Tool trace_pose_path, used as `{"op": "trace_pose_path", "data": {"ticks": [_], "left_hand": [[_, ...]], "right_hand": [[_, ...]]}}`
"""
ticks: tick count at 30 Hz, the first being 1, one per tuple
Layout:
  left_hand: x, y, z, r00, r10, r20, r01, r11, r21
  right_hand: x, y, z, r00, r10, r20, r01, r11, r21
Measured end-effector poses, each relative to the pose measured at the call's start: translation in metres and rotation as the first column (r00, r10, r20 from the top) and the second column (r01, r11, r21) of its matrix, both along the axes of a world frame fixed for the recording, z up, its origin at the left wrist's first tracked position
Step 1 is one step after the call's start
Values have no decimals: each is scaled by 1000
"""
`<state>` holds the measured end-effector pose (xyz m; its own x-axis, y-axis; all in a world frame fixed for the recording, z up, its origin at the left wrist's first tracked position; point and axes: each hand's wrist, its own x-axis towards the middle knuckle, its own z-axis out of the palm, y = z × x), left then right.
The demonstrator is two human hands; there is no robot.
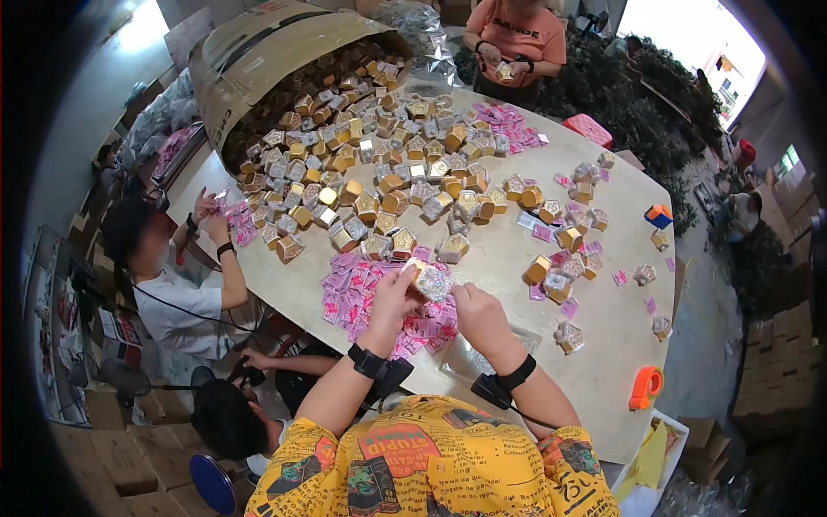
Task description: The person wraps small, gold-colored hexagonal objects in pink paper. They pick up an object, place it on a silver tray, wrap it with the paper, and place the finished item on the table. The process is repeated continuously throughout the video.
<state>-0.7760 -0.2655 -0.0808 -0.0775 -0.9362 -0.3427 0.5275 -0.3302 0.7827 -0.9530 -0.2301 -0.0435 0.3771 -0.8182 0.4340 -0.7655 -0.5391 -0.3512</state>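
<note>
A small gold box with a glittery silver face (433, 283) is held up over the near part of the table. My left hand (393, 300) grips it by its left side, thumb and fingers closed. At the box's right edge, the fingers of my right hand (481, 315) are pinched together; what lies between them, if anything, is too small to make out. Beneath my left hand spreads a pile of pink printed packets (353, 289). Just beyond, several gold and silver faceted boxes (403, 241) lie close together.
A big carton (284, 52) on its side spills boxes across the table (482, 250). At right are scattered boxes with pink packets (568, 263), an orange tape dispenser (646, 388) and a blue-orange object (659, 215). Co-workers sit at left; one person (517, 43) stands opposite.
</note>
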Motion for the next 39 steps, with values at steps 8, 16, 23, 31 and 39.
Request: {"op": "trace_pose_path", "data": {"ticks": [8, 16, 23, 31, 39], "left_hand": [[-7, 4, 0, 995, 65, 71, -68, 997, 36], [-14, 9, 12, 984, 88, 156, -95, 995, 43], [-16, 7, 0, 977, 96, 190, -107, 993, 51], [-18, 9, 4, 972, 83, 220, -85, 996, -1], [-18, 12, -3, 994, 70, 84, -74, 996, 44]], "right_hand": [[-1, -1, -11, 999, -40, -37, 42, 998, 44], [-5, 0, -15, 998, -58, -37, 60, 996, 64], [-5, 2, -16, 998, -64, 1, 63, 992, 107], [-5, 4, -16, 992, -110, 67, 97, 979, 179], [-7, 1, -23, 978, -159, 135, 127, 968, 217]]}}
